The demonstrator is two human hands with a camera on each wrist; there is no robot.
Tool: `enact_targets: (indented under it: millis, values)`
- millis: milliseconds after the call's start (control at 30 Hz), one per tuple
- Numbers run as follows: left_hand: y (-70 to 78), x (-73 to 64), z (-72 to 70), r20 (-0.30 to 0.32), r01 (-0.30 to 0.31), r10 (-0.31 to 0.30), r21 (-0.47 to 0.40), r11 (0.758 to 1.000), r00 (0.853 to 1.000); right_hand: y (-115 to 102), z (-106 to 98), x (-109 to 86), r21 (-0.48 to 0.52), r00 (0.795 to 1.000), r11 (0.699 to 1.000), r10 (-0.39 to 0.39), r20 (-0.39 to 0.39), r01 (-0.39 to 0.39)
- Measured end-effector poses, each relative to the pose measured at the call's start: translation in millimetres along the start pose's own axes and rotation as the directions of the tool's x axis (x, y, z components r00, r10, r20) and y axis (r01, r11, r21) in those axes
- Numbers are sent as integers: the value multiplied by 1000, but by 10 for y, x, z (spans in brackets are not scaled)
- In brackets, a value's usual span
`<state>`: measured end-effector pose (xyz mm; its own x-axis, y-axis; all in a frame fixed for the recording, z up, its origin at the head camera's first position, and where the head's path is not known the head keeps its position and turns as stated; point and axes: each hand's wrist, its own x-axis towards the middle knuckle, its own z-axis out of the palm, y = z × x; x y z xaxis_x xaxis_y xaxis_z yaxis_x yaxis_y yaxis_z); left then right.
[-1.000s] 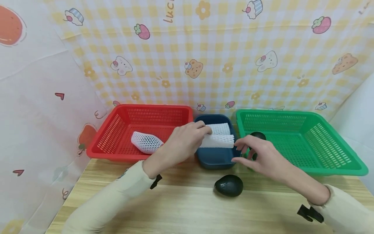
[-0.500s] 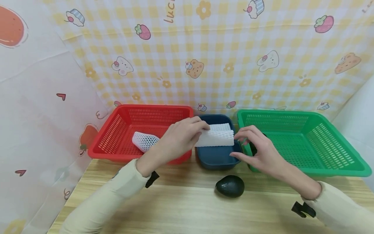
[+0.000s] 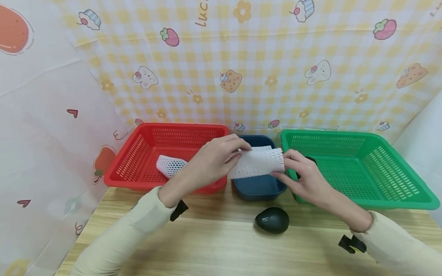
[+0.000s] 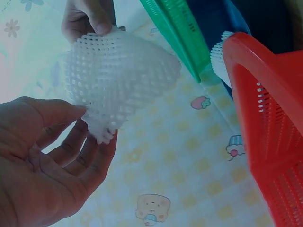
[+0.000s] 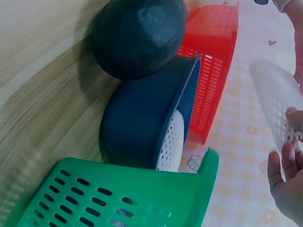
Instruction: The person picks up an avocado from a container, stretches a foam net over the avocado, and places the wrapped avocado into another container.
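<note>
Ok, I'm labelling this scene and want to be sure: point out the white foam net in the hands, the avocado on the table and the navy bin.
White foam net [image 3: 259, 165]: head view, middle of its mesh.
Avocado [image 3: 272, 220]: head view, middle of its dark skin.
Navy bin [image 3: 259, 187]: head view, bare inside.

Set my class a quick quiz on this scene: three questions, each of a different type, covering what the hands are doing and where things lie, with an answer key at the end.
1. True or false: the left hand and the right hand both hold the same white foam net.

2. Multiple choice: what colour is the basket in which a bulging net lies?
A) green
B) red
C) yellow

3. Fill in the blank: the dark avocado that is outside every container rests on the ____.

Key:
1. True.
2. B, the red basket.
3. Table.
</note>
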<state>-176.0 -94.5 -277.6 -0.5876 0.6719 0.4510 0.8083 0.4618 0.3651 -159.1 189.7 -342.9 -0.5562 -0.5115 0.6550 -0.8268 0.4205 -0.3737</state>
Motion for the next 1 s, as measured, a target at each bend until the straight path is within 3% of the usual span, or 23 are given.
enact_targets:
  millis: [167,367,500,667,833,1000]
  values:
    - [-56,-31,2,38,63,-63,-17,998,997,-26,-60,-10,43,999,998,43,13,-43]
    - [-134,-102,28,113,136,-133,-21,990,985,-41,-185,-16,154,990,979,138,-37,-130]
    - [-209,-112,33,122,161,-145,-132,978,982,-67,-247,17,206,981,964,185,-55,-171]
    - [-276,-95,48,51,158,-150,-245,957,987,-95,-213,52,219,981,963,178,-80,-157]
    - [-318,-82,84,-67,113,-134,-250,962,989,-134,-132,90,226,981,963,170,-92,-146]
    - [-369,-88,69,-180,83,-130,-247,966,975,-190,-49,123,282,981,945,188,-44,-168]
